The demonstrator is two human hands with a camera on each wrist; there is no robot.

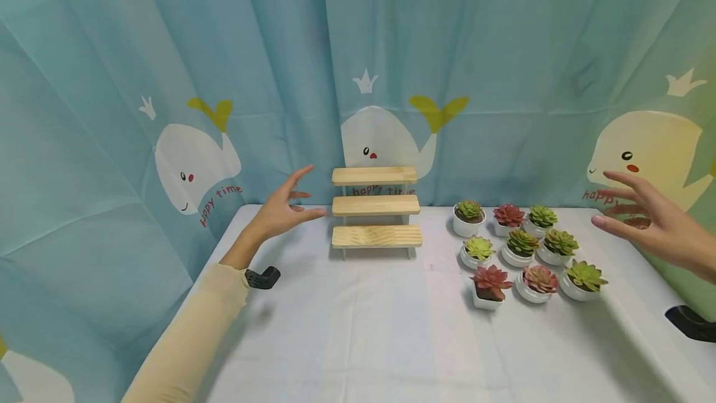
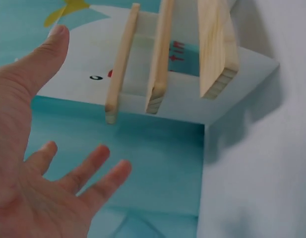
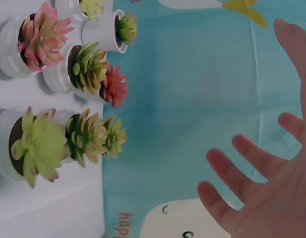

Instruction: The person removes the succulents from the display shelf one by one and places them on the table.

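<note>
My left hand (image 1: pixel 286 207) hovers just left of a three-tier wooden stand (image 1: pixel 376 205), thumb and fingers spread apart and holding nothing. In the left wrist view, the ends of the stand's wooden boards (image 2: pixel 219 54) show beyond the left hand (image 2: pixel 48 163). Over on the right, my right hand (image 1: pixel 643 213) is held in the air, fingers spread, with nothing in its grasp. Nearest to it are several potted succulents in white pots, among them a light green succulent (image 1: pixel 585 276) and a green one (image 1: pixel 561 242). The right wrist view shows the spread right hand (image 3: pixel 262 183) apart from the pots.
The succulents stand in rows on the right of the white table (image 1: pixel 335 328), with a red one (image 1: pixel 490 282) at the front left. Behind hangs a blue curtain (image 1: pixel 279 67) with whale prints. A black wrist device (image 1: pixel 263 278) is on the left forearm.
</note>
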